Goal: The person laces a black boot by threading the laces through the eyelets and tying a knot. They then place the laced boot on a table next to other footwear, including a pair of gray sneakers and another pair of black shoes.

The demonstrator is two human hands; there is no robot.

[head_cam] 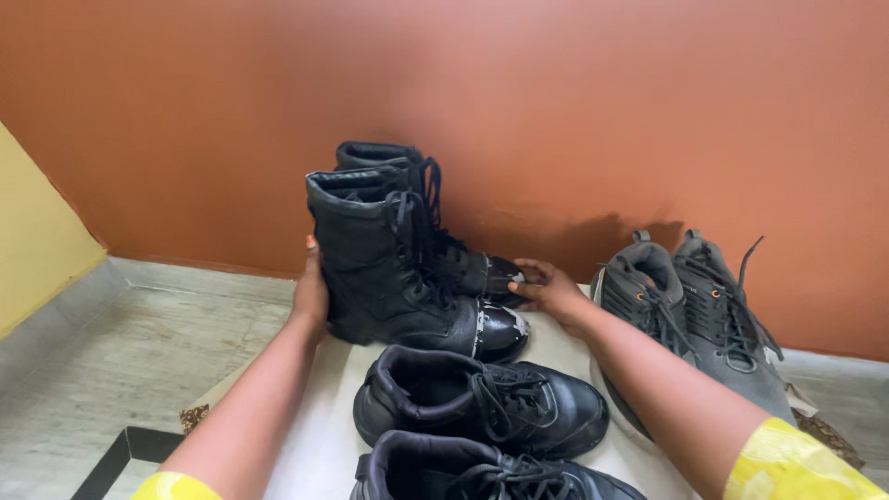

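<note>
A: Left side?
B: Yellow wall (37, 231) at far left, grey floor (139, 352) below. Left hand (310, 292) flat against heel of near boot (398, 268), fingers spread on the leather, pressing, not pinching.

A: Boots?
B: Two tall black lace-up boots, upright, side by side on white mat (319, 435), backed against orange wall (556, 111). Far boot (444, 241) just behind near one, touching. White scuffs on both toes.

A: Right hand?
B: Right hand (548, 289) at toe of far boot, fingertips touching it, fingers loosely curled. Can't tell if actually pinching.

A: Rest?
B: Two low black shoes (482, 403) in front of boots, nearer camera, toes right. Grey sneakers (694, 315) at far right, paired, leaning on wall, well apart from right hand. Yellow sleeves at bottom edge.
</note>
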